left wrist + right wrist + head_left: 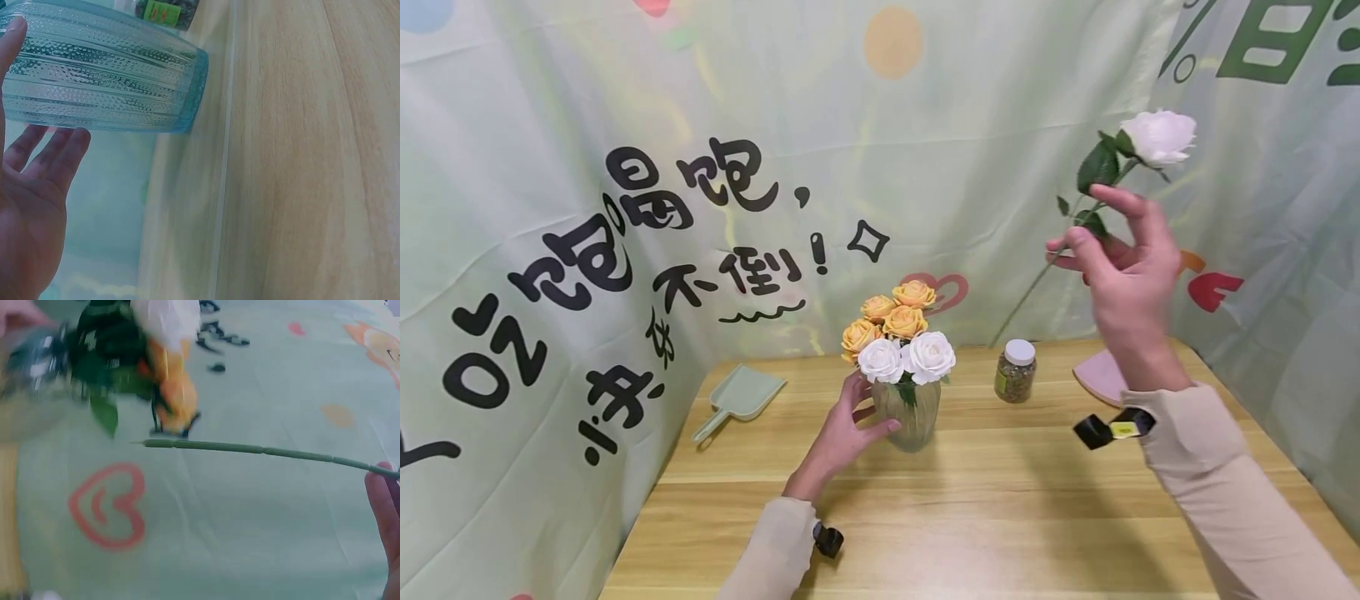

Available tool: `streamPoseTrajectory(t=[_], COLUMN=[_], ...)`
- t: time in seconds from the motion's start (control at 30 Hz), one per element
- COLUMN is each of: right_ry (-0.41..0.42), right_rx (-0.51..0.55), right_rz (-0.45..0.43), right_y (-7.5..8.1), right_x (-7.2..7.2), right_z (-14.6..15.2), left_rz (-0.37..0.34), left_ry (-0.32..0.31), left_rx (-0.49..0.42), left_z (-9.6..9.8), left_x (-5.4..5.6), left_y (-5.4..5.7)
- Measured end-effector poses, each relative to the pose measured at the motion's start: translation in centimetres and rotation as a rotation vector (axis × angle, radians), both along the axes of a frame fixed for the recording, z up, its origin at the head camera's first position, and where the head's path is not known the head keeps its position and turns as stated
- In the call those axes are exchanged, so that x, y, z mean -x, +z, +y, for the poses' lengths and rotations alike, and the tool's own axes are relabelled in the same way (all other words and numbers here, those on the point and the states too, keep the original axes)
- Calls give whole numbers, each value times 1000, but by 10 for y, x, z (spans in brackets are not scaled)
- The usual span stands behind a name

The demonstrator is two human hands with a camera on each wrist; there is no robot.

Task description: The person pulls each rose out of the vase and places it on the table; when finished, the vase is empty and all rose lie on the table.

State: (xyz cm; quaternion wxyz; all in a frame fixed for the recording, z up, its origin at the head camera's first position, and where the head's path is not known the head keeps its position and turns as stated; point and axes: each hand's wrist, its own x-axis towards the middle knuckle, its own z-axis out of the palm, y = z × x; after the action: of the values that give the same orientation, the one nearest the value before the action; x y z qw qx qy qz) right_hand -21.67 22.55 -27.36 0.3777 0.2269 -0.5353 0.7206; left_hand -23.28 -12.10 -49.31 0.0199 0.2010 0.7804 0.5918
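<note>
A ribbed glass vase (pixel 913 421) stands on the table, holding two white roses (pixel 931 357) and several orange roses (pixel 906 322). My left hand (pixel 842 433) holds the vase from its left side, thumb across the front. In the left wrist view, the fingers (pixel 59 153) meet the side of the textured glass (pixel 112 69). Up at the right, my right hand (pixel 1138 258) pinches the green stem of a single white rose (pixel 1159 137). Its bloom points up and right, while the stem (pixel 250 449) slants down toward the vase, apart from it.
Right of the vase stands a small jar (pixel 1016 375) with a white lid. A pink flat item (pixel 1097 379) lies partly behind the right arm. At the back left is a pale green dustpan (pixel 741 396). Printed cloth (pixel 820 100) hangs behind the wooden table (pixel 940 517).
</note>
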Motion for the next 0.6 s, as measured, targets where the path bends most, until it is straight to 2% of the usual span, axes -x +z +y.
streamPoseTrajectory(t=[0.17, 0.27, 0.43, 0.5, 0.6], right_ry=[-27, -81, -273, -317, -356], right_rx=[-98, -227, -512, -597, -689], right_rz=[-10, -48, -291, -376, -448], right_y=[-5, -12, -34, -48, -69], right_x=[-19, -32, -54, -60, -67], right_z=[42, 67, 104, 117, 136], left_rz=[-11, -14, -20, -18, -15], left_ry=[-2, 2, 10, 6, 0], left_rx=[-2, -11, -19, -14, -3], left_z=[0, -1, -2, -2, -1], left_x=[1, 0, -1, -1, 0], left_y=[-1, -1, 0, 0, -1])
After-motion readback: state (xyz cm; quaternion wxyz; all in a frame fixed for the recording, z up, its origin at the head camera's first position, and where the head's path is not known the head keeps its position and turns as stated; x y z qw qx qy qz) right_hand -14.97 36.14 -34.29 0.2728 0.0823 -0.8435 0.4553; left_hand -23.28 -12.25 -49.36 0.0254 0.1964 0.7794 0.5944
